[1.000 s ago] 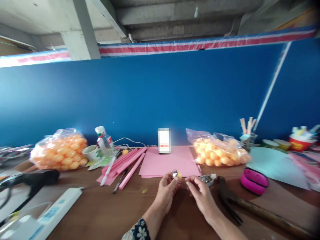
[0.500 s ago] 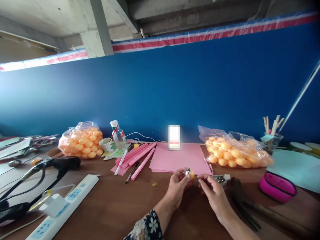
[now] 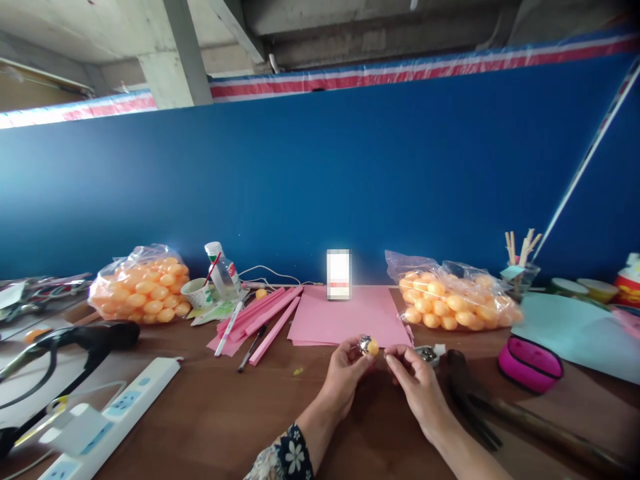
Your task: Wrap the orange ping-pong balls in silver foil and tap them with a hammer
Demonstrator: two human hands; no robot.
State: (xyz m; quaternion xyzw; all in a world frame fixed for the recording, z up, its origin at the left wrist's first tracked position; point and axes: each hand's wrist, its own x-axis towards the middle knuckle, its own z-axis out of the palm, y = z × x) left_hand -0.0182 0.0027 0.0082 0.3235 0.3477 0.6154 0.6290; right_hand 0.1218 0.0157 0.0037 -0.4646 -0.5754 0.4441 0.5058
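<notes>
My left hand (image 3: 340, 379) is closed round a small yellow-orange ball (image 3: 373, 347) whose left side is covered with something shiny and silver. The ball sits between thumb and fingers, above the brown table. Just to the right, my right hand (image 3: 419, 385) has its thumb and forefinger pinched together, apart from the ball. Whatever is in that pinch is too small to make out. Behind the right fingers stands a small white container (image 3: 440, 351) with shiny metallic bits in it, partly hidden by the hand.
Pink sheets (image 3: 345, 323) and folded pink strips (image 3: 257, 313) lie ahead. Clear bags of orange balls (image 3: 150, 290) (image 3: 450, 303) flank them. A hammer (image 3: 525, 417) and magenta band (image 3: 530, 363) lie right; a power strip (image 3: 145, 393) lies left. A bottle (image 3: 227, 273) stands behind.
The view has swung slightly right. In my left hand the ball now shows more of its silver side. My right hand keeps its pinch beside it.
</notes>
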